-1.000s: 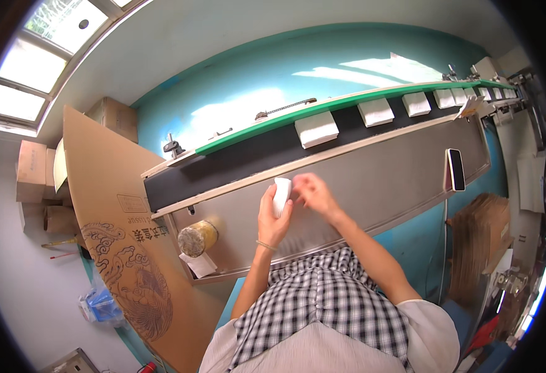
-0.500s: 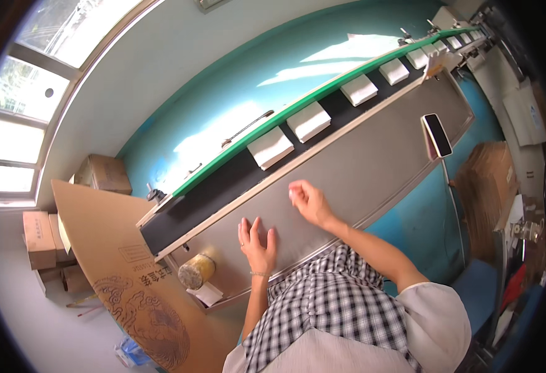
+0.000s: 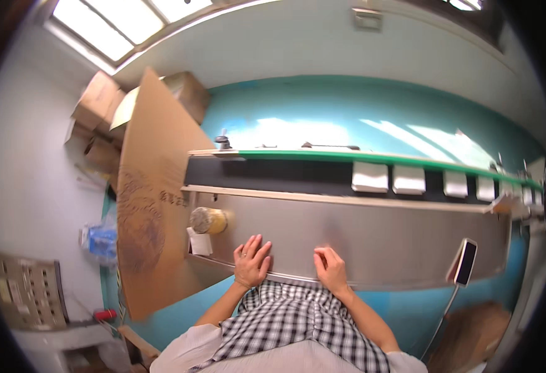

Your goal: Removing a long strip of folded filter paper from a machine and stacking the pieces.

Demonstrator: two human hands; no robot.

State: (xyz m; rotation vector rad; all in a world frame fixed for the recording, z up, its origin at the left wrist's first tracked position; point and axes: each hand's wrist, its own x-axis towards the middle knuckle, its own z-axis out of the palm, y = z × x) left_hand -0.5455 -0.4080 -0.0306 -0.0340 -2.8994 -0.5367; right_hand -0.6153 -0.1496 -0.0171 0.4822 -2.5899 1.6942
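Observation:
My left hand (image 3: 252, 261) rests at the near edge of a grey metal worktop (image 3: 285, 224), fingers spread, holding nothing. A ring shows on one finger. To its right, my right hand (image 3: 331, 268) hovers or rests over the same edge, fingers curled in; nothing shows in them. Beyond the worktop runs a black conveyor belt (image 3: 273, 177) with a green rail (image 3: 322, 154). Several white stacks of folded sheets (image 3: 370, 178) stand spaced along its right part. A yellowish cylinder with a grey end (image 3: 209, 220) and a small white stack (image 3: 200, 242) sit left of my left hand.
A tall cardboard sheet (image 3: 142, 205) stands at the worktop's left end, with brown boxes (image 3: 98, 99) behind it. On the right, a phone (image 3: 466, 262) is held on a thin stand at the near edge. A brown carton (image 3: 472, 336) stands low at the right.
The view has swung left, so the belt lies level and the stacks appear farther right. My right hand has drawn back toward the near edge; my left hand stays near that edge, fingers apart.

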